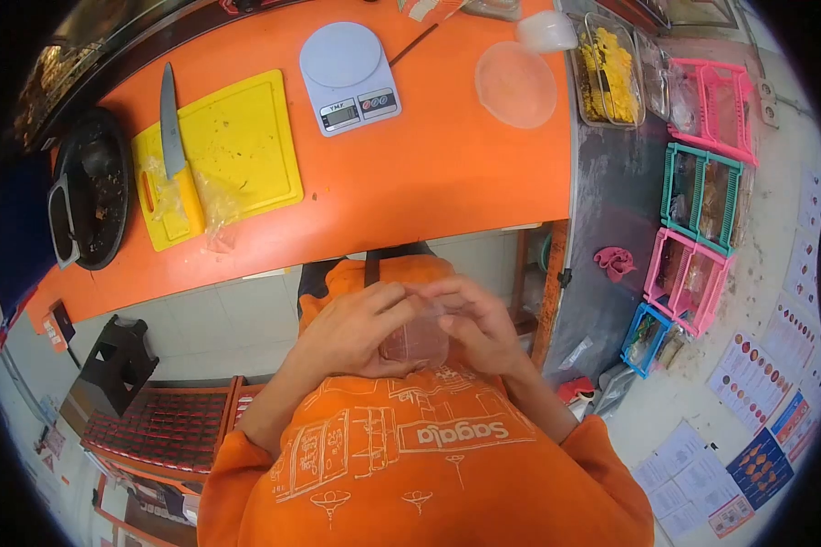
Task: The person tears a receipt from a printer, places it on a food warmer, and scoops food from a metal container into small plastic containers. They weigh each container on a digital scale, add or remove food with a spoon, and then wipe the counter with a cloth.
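Observation:
Close against the orange shirt, my left hand (360, 324) and my right hand (472, 314) are closed around a clear plastic container (417, 343). The left fingers curl over its top left side. On the opposite side, my right thumb and fingers grip its upper edge. The container looks see-through, and its far side is partly hidden by my fingers. Beyond my hands, a white digital kitchen scale (347, 77) stands on the orange table (447, 169). To its left, a knife (175, 146) with a yellow handle lies across a yellow cutting board (246, 146).
A dark pan (96, 196) sits at the table's left end. At the back right are a round translucent lid (516, 85), a white bowl (545, 33) and a container of yellow food pieces (609, 77). Pink and green racks (700, 196) line the right wall. A black stool (114, 365) stands lower left.

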`<control>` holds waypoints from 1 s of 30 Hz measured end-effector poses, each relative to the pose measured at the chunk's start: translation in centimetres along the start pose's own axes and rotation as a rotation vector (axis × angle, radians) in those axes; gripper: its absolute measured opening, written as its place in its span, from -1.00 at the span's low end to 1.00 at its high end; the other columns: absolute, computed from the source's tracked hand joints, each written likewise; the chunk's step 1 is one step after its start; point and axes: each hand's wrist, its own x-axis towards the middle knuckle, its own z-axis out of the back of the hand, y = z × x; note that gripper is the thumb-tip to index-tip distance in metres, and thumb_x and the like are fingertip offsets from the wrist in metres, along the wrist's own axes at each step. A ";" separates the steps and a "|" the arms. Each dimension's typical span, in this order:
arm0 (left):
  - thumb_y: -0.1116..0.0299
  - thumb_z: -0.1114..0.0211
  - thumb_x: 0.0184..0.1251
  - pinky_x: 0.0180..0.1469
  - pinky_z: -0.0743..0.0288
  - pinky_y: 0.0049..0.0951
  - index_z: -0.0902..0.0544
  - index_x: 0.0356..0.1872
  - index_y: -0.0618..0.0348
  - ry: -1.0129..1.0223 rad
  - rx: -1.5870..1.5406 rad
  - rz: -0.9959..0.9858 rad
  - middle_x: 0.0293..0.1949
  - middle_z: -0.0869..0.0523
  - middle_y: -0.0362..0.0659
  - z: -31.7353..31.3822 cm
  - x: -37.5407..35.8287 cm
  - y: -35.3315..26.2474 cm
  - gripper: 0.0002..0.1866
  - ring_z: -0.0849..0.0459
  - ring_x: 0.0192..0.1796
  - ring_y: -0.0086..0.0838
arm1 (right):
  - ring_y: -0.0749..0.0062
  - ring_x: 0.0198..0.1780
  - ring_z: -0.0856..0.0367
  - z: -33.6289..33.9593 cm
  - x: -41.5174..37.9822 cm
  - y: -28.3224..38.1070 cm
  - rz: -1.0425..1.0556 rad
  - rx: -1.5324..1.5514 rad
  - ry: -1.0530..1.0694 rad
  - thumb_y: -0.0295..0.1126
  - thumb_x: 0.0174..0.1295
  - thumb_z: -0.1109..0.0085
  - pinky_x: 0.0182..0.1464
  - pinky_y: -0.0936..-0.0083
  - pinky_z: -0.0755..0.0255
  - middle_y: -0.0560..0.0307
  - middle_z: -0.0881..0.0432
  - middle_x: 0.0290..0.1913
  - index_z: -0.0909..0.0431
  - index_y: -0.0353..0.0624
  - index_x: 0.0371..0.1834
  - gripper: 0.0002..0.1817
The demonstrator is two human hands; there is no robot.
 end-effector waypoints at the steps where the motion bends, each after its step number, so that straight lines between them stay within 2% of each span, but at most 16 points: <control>1: 0.08 -0.49 -0.13 -0.21 -0.58 -0.24 -0.48 0.05 0.03 -0.002 0.000 -0.001 -0.04 -0.54 -0.10 0.0 -0.1 -0.1 -0.35 -0.61 -0.09 -0.16 | 0.39 0.19 -0.47 0.0 0.0 0.0 0.001 -0.002 0.001 -0.63 0.18 0.15 0.23 0.44 -0.32 -0.07 -0.51 0.17 -0.36 -0.35 0.13 -0.60; 4: 0.09 -0.50 -0.13 -0.19 -0.59 -0.24 -0.48 0.08 0.01 -0.066 -0.013 -0.047 -0.02 -0.54 -0.11 0.1 0.0 -0.1 -0.33 -0.61 -0.07 -0.16 | 0.40 0.20 -0.44 0.2 0.1 0.2 -0.008 0.057 0.001 -0.61 0.18 0.11 0.25 0.43 -0.27 -0.04 -0.51 0.17 -0.35 -0.34 0.14 -0.59; 10: 0.12 -0.51 -0.13 -0.20 -0.59 -0.23 -0.46 0.13 -0.02 -0.092 -0.016 -0.046 -0.01 -0.53 -0.11 0.3 0.0 -0.3 -0.30 -0.59 -0.05 -0.16 | 0.42 0.23 -0.36 1.0 0.7 0.8 0.160 -0.163 0.068 -0.52 0.19 0.02 0.30 0.42 -0.16 0.02 -0.50 0.22 -0.30 -0.32 0.20 -0.54; 12: 0.14 -0.53 -0.14 -0.11 -0.57 -0.24 -0.46 0.14 -0.04 -0.070 -0.029 -0.022 0.00 -0.52 -0.08 0.4 0.1 -0.4 -0.29 -0.58 -0.03 -0.15 | 0.38 0.26 -0.36 0.7 0.3 1.2 0.047 0.059 0.044 -0.53 0.19 0.00 0.31 0.39 -0.18 -0.05 -0.46 0.24 -0.26 -0.33 0.22 -0.52; 16: 0.11 -0.55 -0.15 0.02 -0.52 -0.25 -0.45 0.15 0.06 -0.146 -0.211 -0.042 0.03 -0.51 -0.04 0.2 0.6 -0.6 -0.25 -0.57 -0.01 -0.15 | 0.32 0.30 -0.34 0.2 0.0 1.0 0.085 0.189 -0.009 -0.60 0.16 -0.01 0.34 0.37 -0.20 -0.14 -0.40 0.27 -0.21 -0.34 0.23 -0.49; 18: 0.11 -0.57 -0.17 0.12 -0.46 -0.25 -0.44 0.16 0.18 -0.275 -0.521 0.293 0.04 -0.52 0.03 0.2 0.2 -1.5 -0.20 -0.58 0.02 -0.14 | 0.25 0.35 -0.30 -0.1 -0.5 1.2 0.089 -0.034 -0.053 -0.69 0.13 0.01 0.37 0.34 -0.19 -0.21 -0.36 0.28 -0.16 -0.34 0.24 -0.45; 19: 0.11 -0.57 -0.17 0.12 -0.46 -0.25 -0.44 0.16 0.18 -0.277 -0.521 0.301 0.04 -0.52 0.03 0.2 0.2 -1.9 -0.20 -0.58 0.02 -0.14 | 0.25 0.35 -0.30 -0.1 -0.4 1.4 0.085 -0.030 -0.047 -0.69 0.13 0.01 0.37 0.34 -0.19 -0.21 -0.36 0.28 -0.16 -0.34 0.24 -0.45; 21: 0.16 -0.57 -0.15 0.09 -0.48 -0.27 -0.43 0.16 0.28 -0.140 -0.420 0.473 0.03 -0.55 0.08 0.1 0.4 -2.4 -0.20 -0.60 0.04 -0.15 | 0.28 0.32 -0.34 -0.1 -0.3 2.0 0.113 -0.260 0.021 -0.73 0.14 -0.02 0.34 0.38 -0.25 -0.16 -0.37 0.28 -0.21 -0.34 0.21 -0.48; 22: 0.16 -0.57 -0.15 0.09 -0.48 -0.27 -0.43 0.16 0.28 -0.137 -0.420 0.473 0.03 -0.55 0.08 0.0 0.3 -2.4 -0.20 -0.60 0.04 -0.15 | 0.28 0.32 -0.34 -0.1 -0.4 2.3 0.112 -0.259 0.020 -0.73 0.14 -0.02 0.34 0.38 -0.25 -0.16 -0.37 0.28 -0.21 -0.34 0.21 -0.48; 24: 0.25 -0.52 -0.10 0.04 -0.51 -0.31 -0.44 0.17 0.31 -0.214 -0.366 0.459 -0.07 -0.63 0.10 -0.2 0.2 -2.4 -0.25 -0.65 -0.02 -0.14 | 0.31 0.24 -0.45 -0.1 -0.3 2.8 -0.142 -0.179 -0.034 -0.72 0.16 -0.08 0.26 0.43 -0.36 -0.13 -0.46 0.21 -0.30 -0.38 0.18 -0.53; 27: 0.31 -0.48 -0.07 0.00 -0.54 -0.37 -0.44 0.18 0.35 -0.135 -0.307 0.458 -0.12 -0.68 0.10 1.7 0.8 -3.7 -0.28 -0.69 -0.09 -0.20 | 0.35 0.12 -0.55 0.2 -0.3 4.6 -0.239 -0.035 -0.006 -0.71 0.16 -0.14 0.19 0.47 -0.43 -0.08 -0.55 0.12 -0.39 -0.41 0.16 -0.55; 30: 0.36 -0.46 -0.05 0.01 -0.54 -0.40 -0.43 0.20 0.36 -0.129 -0.391 0.469 -0.15 -0.70 0.09 1.8 1.1 -3.8 -0.29 -0.71 -0.11 -0.27 | 0.37 0.08 -0.58 0.9 -0.4 3.6 -0.234 0.011 0.015 -0.71 0.14 -0.15 0.18 0.47 -0.44 -0.07 -0.60 0.06 -0.40 -0.42 0.18 -0.53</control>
